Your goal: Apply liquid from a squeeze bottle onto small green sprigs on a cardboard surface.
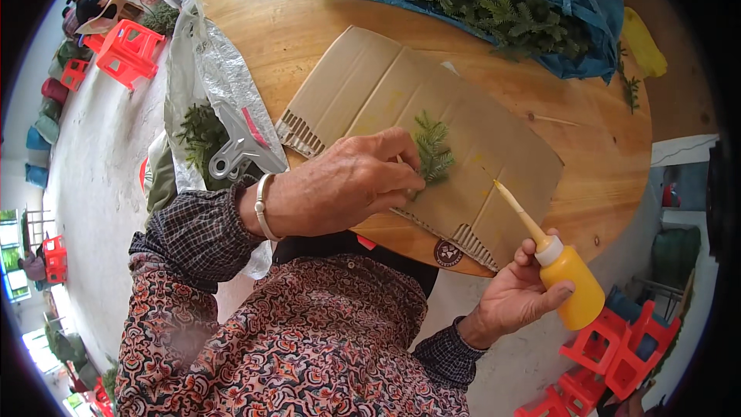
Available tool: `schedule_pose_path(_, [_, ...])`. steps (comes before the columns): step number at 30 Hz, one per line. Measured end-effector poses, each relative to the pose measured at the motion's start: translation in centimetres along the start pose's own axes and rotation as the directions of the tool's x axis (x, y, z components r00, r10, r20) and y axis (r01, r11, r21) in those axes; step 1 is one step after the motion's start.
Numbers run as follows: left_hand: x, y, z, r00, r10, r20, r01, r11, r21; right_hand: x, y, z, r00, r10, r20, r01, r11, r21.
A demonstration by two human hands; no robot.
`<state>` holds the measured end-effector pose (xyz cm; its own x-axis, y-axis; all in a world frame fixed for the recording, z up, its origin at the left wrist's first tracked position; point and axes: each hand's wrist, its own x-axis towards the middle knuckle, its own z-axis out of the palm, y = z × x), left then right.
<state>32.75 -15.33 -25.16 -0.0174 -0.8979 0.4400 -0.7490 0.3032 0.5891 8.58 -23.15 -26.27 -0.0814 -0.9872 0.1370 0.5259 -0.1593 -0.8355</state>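
On one wooden table [610, 162], one cardboard sheet [482, 127]

Over it, the person's left hand [347, 181] pinches one green sprig [435, 148], nearly closed — the right hand [521, 297], half-curled, grips one yellow bottle [575, 286], its single nozzle [523, 214] angled toward the cardboard sheet.

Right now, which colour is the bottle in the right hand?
The bottle is yellow, seen in the head view.
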Motion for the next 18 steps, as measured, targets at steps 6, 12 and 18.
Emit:
schedule_pose_path(6, [0.2, 0.9, 0.3, 0.991, -0.100, 0.084, 0.092, 0.991, 0.101, -0.1, 0.0, -0.2, 1.000, 0.007, 0.017, -0.007, 1.000, 0.016])
schedule_pose_path(12, [-0.3, 1.6, 1.0, 0.989, -0.099, -0.112, 0.104, 0.994, 0.041, -0.1, -0.1, -0.2, 1.000, 0.014, 0.000, -0.014, 0.999, 0.033])
schedule_pose_path(18, [-0.4, 1.1, 1.0, 0.982, 0.002, -0.191, 0.051, 0.960, 0.277, -0.5, -0.4, 0.8, 0.999, 0.031, -0.010, -0.031, 0.999, 0.013])
